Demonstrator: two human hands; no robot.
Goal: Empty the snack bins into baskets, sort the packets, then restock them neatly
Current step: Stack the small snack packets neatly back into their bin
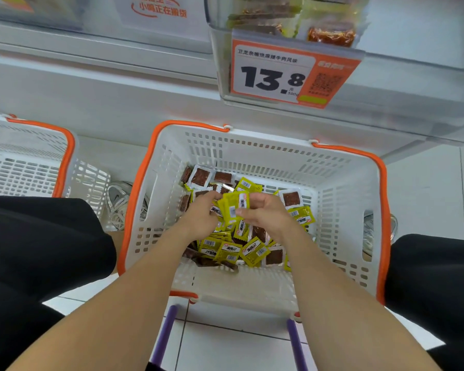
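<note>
A white basket [252, 156] sits in the middle of the frame. A pile of yellow and brown packets [241, 250] lies in its bottom. Both hands are down inside, over the pile. The left hand [201, 218] has its fingers curled round a bunch [233, 207] of yellow ones. The right hand [265, 212] pinches the same bunch with bent fingers and thumb. A second basket [24, 167] is at the left edge. A price tag [273, 73] hangs on a bin [216, 38] at the top.
</note>
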